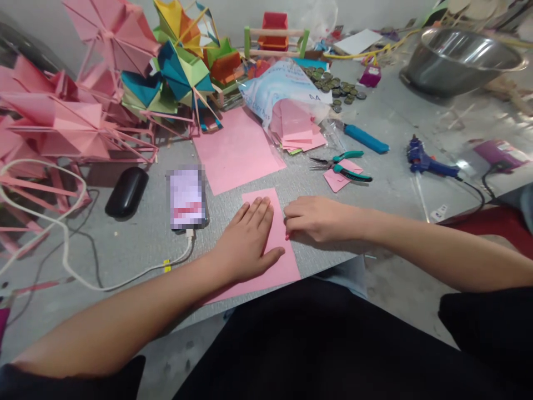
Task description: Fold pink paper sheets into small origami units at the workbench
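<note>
Presently, your left hand [247,241] lies flat on the pink paper [287,264], fingers extended, thumb set apart, gripping nothing. Paper position: on the worktop [391,183], directly in front of you, its near edge at or close to the front edge. Your right hand [314,218] rests just beside the paper's right side, fingers curled. A small reddish speck [287,237] shows at their tips; too small to identify, so whether you are pinching anything cannot be told.

Risks noted:

1. Slip. The left palm appears to be the only thing bearing on the paper. Should you ease it or twist the wrist, a sideways push from the right hand could skew the paper.
2. Buckling. Pressing inward from the right side would probably crumple so thin a material against your palm.
3. Front edge. Leaning forward could catch the near side with your black clothing [316,344] and crease it.
4. Snag. The white cable [144,276] runs close by your left forearm and plugs into the phone [187,197]; a sweep of that arm could drag both.
5. Glue gun [431,161], beyond your right forearm: heat unknown. Reaching that way carelessly risks contact.
</note>
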{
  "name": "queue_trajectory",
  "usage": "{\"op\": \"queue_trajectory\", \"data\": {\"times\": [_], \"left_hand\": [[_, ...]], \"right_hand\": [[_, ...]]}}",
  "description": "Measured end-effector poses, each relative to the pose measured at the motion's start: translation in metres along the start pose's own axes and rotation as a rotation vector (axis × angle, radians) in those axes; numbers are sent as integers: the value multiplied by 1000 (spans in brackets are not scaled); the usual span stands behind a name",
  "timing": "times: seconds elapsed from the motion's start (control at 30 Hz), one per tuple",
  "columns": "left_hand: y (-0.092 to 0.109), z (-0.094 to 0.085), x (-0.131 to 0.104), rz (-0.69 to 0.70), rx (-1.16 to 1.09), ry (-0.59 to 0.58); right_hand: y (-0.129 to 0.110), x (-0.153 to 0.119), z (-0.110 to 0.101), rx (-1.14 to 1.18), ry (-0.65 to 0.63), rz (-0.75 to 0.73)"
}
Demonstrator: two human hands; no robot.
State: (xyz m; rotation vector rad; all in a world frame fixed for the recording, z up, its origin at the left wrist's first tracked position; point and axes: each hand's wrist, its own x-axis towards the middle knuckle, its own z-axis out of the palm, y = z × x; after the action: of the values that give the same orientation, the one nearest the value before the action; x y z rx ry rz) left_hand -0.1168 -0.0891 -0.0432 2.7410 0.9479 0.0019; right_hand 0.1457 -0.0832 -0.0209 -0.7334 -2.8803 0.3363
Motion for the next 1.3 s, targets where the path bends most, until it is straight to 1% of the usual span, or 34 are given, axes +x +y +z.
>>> {"op": "queue_trajectory", "data": {"times": [0.1, 0.27, 0.4, 0.57, 0.7, 0.87, 0.93, 1.0, 1.1, 1.2, 1.3], "left_hand": [[0, 0, 0, 7, -24, 13], [-1, 1, 0, 5, -34, 21], [-2, 3, 1, 2, -47, 24], [-2, 3, 1, -6, -53, 10], [-1, 2, 2, -18, -49, -5], [-3, 1, 3, -25, -36, -11], [-5, 0, 4, -39, -36, -1], [-7, -1, 6, -56, -33, 3], [-8, -4, 7, -71, -16, -30], [-7, -6, 6, -64, 0, -54], [-7, -6, 5, -50, 4, -55]], "right_hand": [[-9, -6, 2, -16, -6, -8], [-19, -16, 6, -33, 20, -44], [-31, -23, 7, -27, 4, -51], [-45, -28, 10, -4, -9, -98], [-51, -32, 12, 12, -15, -132], [-53, -38, 8, 35, -5, -154], [-53, -40, 6, 62, 39, -116], [-55, -40, 7, 101, 123, -10], [-64, -38, 13, 192, 242, 164], [-76, -34, 24, 247, 286, 266], [-84, -31, 33, 214, 324, 384]]}}
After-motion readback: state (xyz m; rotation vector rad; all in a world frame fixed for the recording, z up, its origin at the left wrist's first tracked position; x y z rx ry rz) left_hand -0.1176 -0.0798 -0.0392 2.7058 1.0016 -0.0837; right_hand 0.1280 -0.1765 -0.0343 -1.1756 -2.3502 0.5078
